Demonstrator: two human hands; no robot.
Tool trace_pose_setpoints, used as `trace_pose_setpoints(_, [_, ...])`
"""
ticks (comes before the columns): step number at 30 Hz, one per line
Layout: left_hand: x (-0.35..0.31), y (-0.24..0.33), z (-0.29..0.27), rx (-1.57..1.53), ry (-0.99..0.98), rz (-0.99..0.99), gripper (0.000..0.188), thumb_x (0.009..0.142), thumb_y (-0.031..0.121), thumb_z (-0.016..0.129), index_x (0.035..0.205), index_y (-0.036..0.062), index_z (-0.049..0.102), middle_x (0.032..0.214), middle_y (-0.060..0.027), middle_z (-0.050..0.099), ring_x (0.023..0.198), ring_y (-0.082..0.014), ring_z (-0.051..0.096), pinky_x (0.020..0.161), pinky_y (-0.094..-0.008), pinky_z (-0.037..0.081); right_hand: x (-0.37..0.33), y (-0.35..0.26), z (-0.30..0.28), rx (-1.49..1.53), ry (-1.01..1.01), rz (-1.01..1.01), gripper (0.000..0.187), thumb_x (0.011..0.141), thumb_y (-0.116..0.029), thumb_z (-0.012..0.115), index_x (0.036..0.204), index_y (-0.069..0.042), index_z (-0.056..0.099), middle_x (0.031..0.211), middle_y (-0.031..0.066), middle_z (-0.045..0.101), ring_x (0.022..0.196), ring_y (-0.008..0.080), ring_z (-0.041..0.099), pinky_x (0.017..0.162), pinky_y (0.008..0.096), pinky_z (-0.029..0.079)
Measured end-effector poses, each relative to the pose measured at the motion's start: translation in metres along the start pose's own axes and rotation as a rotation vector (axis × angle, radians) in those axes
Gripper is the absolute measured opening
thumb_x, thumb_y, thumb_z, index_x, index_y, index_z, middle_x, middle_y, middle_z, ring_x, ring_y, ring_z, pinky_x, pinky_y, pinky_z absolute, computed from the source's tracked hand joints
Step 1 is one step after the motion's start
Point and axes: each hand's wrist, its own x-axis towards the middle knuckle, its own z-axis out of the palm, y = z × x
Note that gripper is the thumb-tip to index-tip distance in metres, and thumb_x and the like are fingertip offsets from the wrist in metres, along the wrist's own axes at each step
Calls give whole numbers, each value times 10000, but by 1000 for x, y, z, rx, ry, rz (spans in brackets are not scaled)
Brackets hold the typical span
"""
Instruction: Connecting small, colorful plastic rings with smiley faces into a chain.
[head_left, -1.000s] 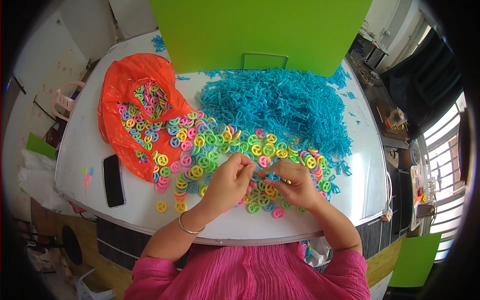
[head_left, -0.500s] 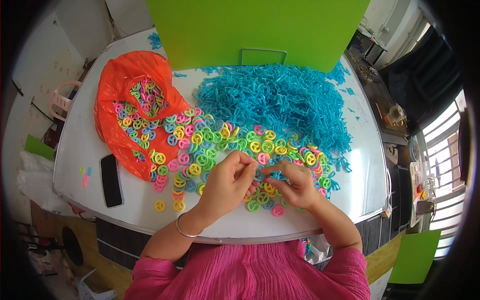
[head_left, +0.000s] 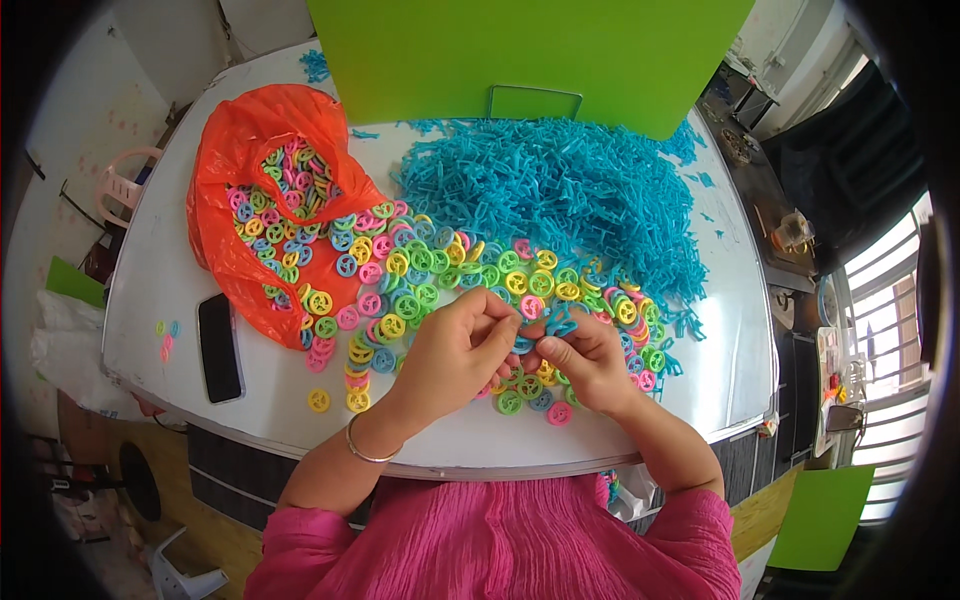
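Note:
Low over the front of the table, my two hands meet fingertip to fingertip. My left hand (head_left: 458, 350), with a bangle on its wrist, is closed in a pinch at a small blue toy wheel (head_left: 522, 345). The fingers hide part of that wheel. Several turquoise plastic pieces (head_left: 561, 321) stick out between the curled fingers of my right hand (head_left: 590, 365), which is closed on them beside the wheel. Around and under both hands lie many spoked plastic wheels (head_left: 420, 257) in pink, yellow, green and blue. Behind them rises a heap of turquoise plastic pieces (head_left: 550, 190).
A red plastic bag (head_left: 225, 160) lies at the left, its mouth spilling wheels onto the white table (head_left: 270, 395). A black phone (head_left: 220, 348) rests near the left edge. At the back stands a large green board (head_left: 530, 50) with a wire handle.
My right hand has turned a little, so more of the turquoise pieces in it show. Both hands stay together at the wheel. The whole view has shifted slightly.

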Motion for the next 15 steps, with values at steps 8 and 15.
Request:
trace_pose_setpoints(8, [0, -8, 4, 28, 123, 67, 119, 942, 101, 563, 910, -1, 510, 651, -45, 620, 558, -62, 599, 463, -208, 450, -1, -5, 6, -423, 123, -62, 146, 917, 25, 564, 1061, 50, 566, 1030, 108, 653, 914, 150, 649, 795, 286, 563])
trace_pose_setpoints(15, [-1, -4, 17, 42, 146, 73, 92, 954, 87, 540, 914, 11, 505, 666, -48, 615, 539, -57, 576, 451, -192, 457, -3, 1, 13, -236, 283, -96, 64, 916, 18, 573, 970, 47, 556, 997, 107, 660, 873, 128, 648, 755, 277, 571])
